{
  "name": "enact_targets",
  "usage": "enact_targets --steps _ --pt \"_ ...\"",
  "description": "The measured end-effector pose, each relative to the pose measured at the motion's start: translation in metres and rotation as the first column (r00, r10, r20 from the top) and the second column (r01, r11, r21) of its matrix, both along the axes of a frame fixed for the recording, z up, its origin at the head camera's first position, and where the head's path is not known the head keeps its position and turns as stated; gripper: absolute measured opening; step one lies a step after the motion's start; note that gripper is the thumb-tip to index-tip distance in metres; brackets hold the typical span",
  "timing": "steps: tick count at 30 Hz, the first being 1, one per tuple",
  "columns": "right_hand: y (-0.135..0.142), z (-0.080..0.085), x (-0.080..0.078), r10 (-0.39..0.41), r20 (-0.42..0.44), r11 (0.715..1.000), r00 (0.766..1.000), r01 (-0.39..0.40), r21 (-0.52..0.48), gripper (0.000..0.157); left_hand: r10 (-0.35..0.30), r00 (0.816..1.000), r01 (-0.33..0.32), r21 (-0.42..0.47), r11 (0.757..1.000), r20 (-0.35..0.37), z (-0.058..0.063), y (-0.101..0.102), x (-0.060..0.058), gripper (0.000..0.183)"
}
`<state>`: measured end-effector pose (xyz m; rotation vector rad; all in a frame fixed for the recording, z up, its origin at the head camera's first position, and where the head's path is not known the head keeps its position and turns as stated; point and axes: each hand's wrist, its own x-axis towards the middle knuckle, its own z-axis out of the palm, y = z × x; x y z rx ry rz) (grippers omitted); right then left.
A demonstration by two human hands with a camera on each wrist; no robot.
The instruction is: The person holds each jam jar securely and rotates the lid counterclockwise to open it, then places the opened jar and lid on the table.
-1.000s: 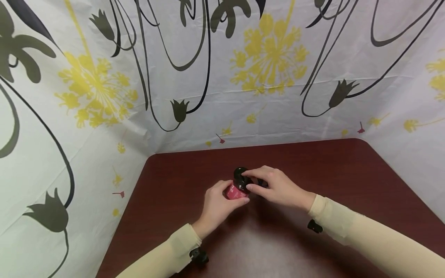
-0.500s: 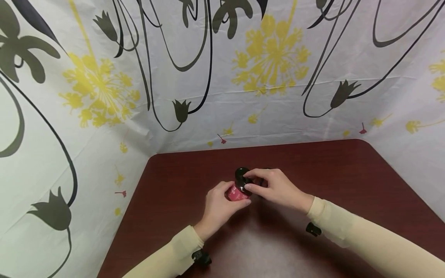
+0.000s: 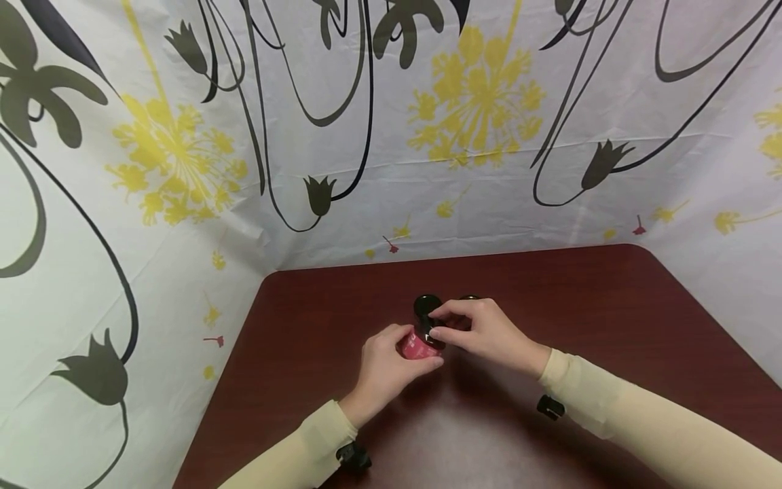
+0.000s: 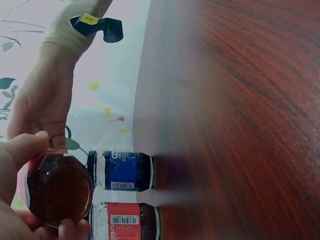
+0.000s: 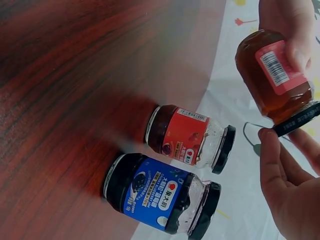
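Observation:
A small glass jar (image 5: 252, 75) of amber contents with a pink label is tilted above the table. My left hand (image 3: 385, 367) grips it round its body. At the jar's black lid (image 5: 298, 119), my right hand (image 3: 489, 333) pinches the rim between thumb and fingers. The lid sits on the jar's mouth; whether it is loose, I cannot tell. Behind the hands stand two more jars with black lids. One is a red-labelled jar (image 5: 182, 135), the other a blue-labelled blueberry jam jar (image 5: 157, 192). In the head view they are mostly hidden behind the right hand and the held jar.
The dark red wooden table (image 3: 330, 299) has rounded back corners. White cloth (image 3: 379, 149) with yellow and dark flower prints hangs close around its back and sides. A small black camera (image 3: 354, 455) is strapped at the left wrist, another camera (image 3: 551, 407) at the right.
The held jar and my left hand have come slightly nearer to me, so the lid behind shows more. The right hand still pinches the held jar's lid.

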<state>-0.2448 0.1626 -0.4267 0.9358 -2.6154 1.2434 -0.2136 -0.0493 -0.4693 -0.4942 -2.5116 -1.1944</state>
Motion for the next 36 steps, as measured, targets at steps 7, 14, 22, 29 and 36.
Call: enact_targets --steps 7,14,22,29,36 --pt "-0.005 0.014 0.013 0.01 0.032 0.996 0.999 -0.007 -0.091 0.027 -0.036 0.999 0.036 -0.011 0.999 -0.017 0.002 -0.002 0.002 0.051" --pt "-0.008 0.03 0.024 0.016 0.068 0.991 0.998 -0.007 -0.132 0.027 -0.06 0.997 0.059 -0.011 0.998 -0.046 0.007 -0.003 0.004 0.047" --pt "-0.012 0.031 0.024 0.017 0.001 0.983 1.0 -0.017 -0.182 0.027 -0.08 0.992 0.08 -0.013 0.997 -0.1 0.01 -0.005 0.006 0.042" --pt "-0.013 0.03 0.027 0.018 0.029 0.98 0.999 -0.012 -0.2 0.028 -0.095 0.986 0.093 -0.019 0.995 -0.138 0.011 -0.006 0.008 0.04" --pt "-0.012 0.031 0.029 0.028 0.03 0.973 0.999 -0.021 -0.23 0.029 -0.098 0.986 0.098 -0.01 0.995 -0.133 0.014 -0.006 0.01 0.041"
